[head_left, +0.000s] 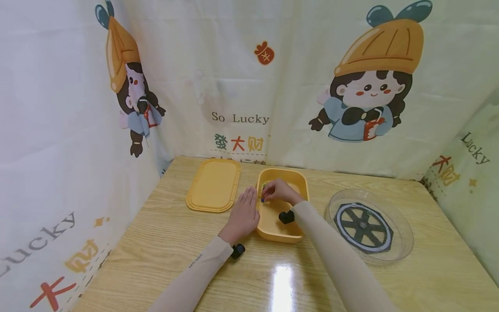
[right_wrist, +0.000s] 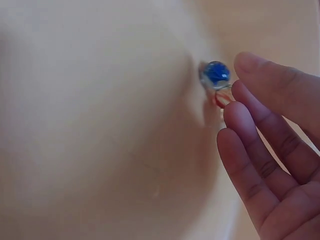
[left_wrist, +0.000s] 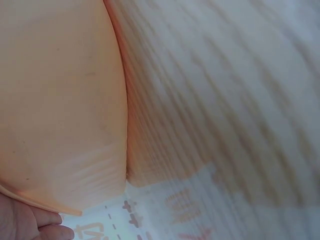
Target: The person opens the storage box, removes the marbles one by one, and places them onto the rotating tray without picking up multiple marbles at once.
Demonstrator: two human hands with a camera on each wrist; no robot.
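Inside the yellow plastic box (head_left: 273,233) is my right hand (head_left: 280,190), its fingers loosely bent beside some glass marbles. A blue glass marble (right_wrist: 216,75) lies by the thumb and index fingertips in the right wrist view. Just below it a red-orange marble (right_wrist: 222,99) is partly hidden by the fingers. A gap shows between thumb and fingers, with no marble plainly pinched. My left hand (head_left: 242,216) lies with straight fingers along the box's left rim. The left wrist view shows the box's outer wall (left_wrist: 60,100) and a few fingertips at the lower left.
A yellow lid (head_left: 214,185) lies flat on the wooden table (head_left: 163,242), left of the box. To the right stands a round clear dish (head_left: 405,238) with a black wheel-like pattern (head_left: 362,226) in it. A printed curtain (head_left: 288,95) rises behind the table.
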